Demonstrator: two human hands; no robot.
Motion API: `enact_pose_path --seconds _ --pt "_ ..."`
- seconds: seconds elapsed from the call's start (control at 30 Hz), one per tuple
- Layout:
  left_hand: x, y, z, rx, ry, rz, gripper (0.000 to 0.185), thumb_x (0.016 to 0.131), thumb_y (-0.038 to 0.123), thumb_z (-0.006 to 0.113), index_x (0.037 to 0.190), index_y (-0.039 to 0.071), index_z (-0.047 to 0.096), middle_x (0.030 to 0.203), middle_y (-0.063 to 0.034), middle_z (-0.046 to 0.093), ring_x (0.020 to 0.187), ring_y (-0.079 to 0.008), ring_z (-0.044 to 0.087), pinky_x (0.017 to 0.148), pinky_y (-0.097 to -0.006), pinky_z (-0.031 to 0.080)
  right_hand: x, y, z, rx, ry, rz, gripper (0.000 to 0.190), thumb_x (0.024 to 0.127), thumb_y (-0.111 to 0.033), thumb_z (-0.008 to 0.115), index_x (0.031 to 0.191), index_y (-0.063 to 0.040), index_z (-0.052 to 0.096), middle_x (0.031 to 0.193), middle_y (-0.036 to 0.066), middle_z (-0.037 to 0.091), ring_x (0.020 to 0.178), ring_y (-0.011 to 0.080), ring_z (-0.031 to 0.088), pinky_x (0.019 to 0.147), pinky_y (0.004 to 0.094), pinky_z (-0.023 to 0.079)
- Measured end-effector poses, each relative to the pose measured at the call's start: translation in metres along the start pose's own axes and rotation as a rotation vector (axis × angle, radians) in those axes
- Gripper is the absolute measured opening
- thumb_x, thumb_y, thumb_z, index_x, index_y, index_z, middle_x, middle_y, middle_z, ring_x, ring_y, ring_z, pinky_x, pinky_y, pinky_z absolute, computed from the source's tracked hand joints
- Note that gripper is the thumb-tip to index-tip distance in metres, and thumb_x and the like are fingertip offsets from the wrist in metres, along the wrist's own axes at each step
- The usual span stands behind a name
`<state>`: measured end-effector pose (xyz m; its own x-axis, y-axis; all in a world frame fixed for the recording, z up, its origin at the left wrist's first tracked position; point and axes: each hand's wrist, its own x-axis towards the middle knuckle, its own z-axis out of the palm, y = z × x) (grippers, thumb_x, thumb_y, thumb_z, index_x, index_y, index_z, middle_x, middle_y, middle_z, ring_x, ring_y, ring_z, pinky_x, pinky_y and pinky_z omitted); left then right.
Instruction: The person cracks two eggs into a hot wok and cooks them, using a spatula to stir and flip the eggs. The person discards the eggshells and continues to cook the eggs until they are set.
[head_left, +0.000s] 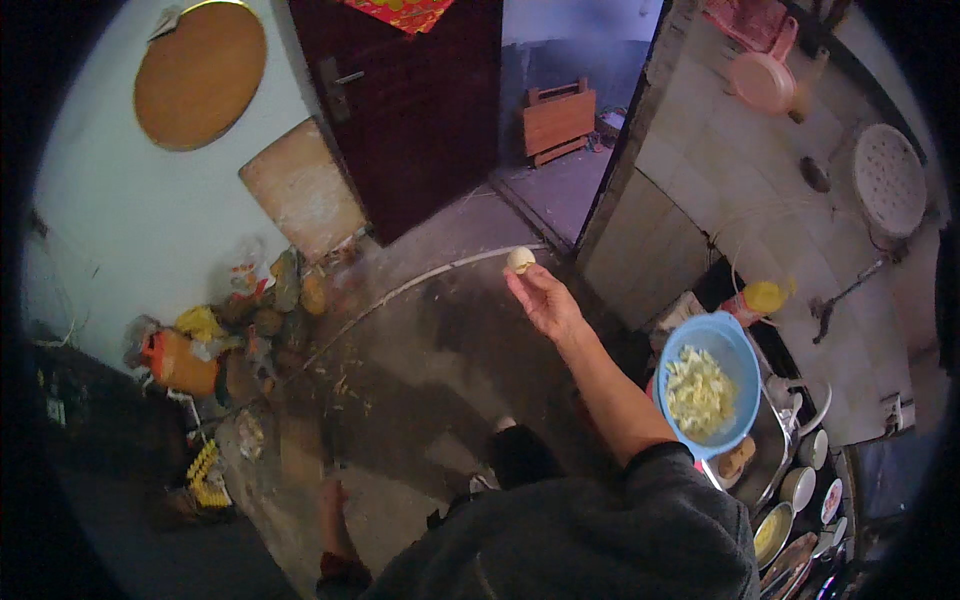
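My right hand is stretched out ahead over the floor, with its fingers gripping a small, round, pale-yellow object. The object looks like an onion or other vegetable, though I cannot tell which. Low at the left, my left hand hangs beside my body, blurred; its fingers are unclear and nothing shows in it. To the right of my right forearm, a blue plastic basin holds pale, chopped leafy vegetable.
A dark red door stands open ahead, and a folded wooden table leans beyond it. A hose crosses the floor. An orange container and bags line the left wall. Bowls and a pan crowd the right counter.
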<state>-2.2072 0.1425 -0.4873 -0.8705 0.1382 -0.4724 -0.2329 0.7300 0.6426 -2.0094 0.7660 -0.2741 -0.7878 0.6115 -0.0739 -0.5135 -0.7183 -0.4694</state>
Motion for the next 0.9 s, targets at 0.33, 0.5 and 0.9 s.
enact_pose_path --seconds 0.33,0.5,0.9 --pt "0.239 0.357 0.134 1.022 -0.118 1.119 0.018 0.083 0.025 0.071 0.091 0.01 0.069 0.087 -0.0104 0.069 0.088 -0.0237 0.067 0.075 -0.0442 0.054 0.242 -0.124 -0.063 -0.188 0.155 -0.217 0.031 0.094 -0.008 0.06 0.121 0.005 0.053 0.121 0.014 0.059 0.119 0.0255 0.055 0.109 0.0367 0.042" --pt "0.304 0.437 0.175 1.652 -0.516 0.862 0.027 0.083 0.03 0.074 0.1 0.009 0.07 0.09 -0.0105 0.07 0.091 -0.0247 0.068 0.074 -0.0438 0.055 0.325 -0.168 -0.1 -0.105 0.084 -0.32 0.031 0.094 -0.008 0.061 0.122 0.004 0.053 0.121 0.013 0.059 0.117 0.0261 0.057 0.107 0.0363 0.044" --pt "0.523 0.633 0.386 1.381 -0.983 1.033 0.024 0.077 0.028 0.073 0.096 0.013 0.069 0.081 -0.0089 0.069 0.08 -0.029 0.068 0.067 -0.0467 0.053 0.494 -0.265 -0.186 -0.078 0.474 -0.317 0.041 0.092 -0.007 0.062 0.13 -0.001 0.049 0.128 0.012 0.056 0.119 0.0271 0.056 0.107 0.039 0.044"
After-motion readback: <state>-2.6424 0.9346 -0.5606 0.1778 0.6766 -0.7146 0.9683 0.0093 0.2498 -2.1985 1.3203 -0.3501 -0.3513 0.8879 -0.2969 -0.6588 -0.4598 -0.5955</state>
